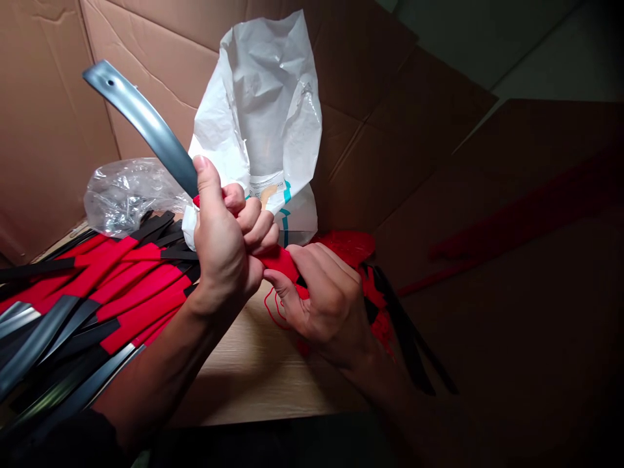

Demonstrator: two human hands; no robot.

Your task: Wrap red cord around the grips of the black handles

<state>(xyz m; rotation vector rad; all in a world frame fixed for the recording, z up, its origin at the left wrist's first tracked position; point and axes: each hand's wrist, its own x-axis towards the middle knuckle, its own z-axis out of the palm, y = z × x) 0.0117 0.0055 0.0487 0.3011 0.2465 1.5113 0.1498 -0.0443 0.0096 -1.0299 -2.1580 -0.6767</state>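
Note:
A curved, blue-grey metal strip with a small hole near its tip slants up to the left. My left hand is closed around it, thumb lying along the metal. Below that fist a red sleeve-like piece shows between the hands. My right hand pinches its lower end, thumb underneath and fingers on top; a bit of black shows at this grip. Thin red strings hang beside the right thumb. What lies inside the left fist is hidden.
At left lies a heap of similar strips with red middles. Behind are a clear plastic bag and an open white plastic bag. Red material and black strips lie at right. Cardboard walls the wooden tabletop.

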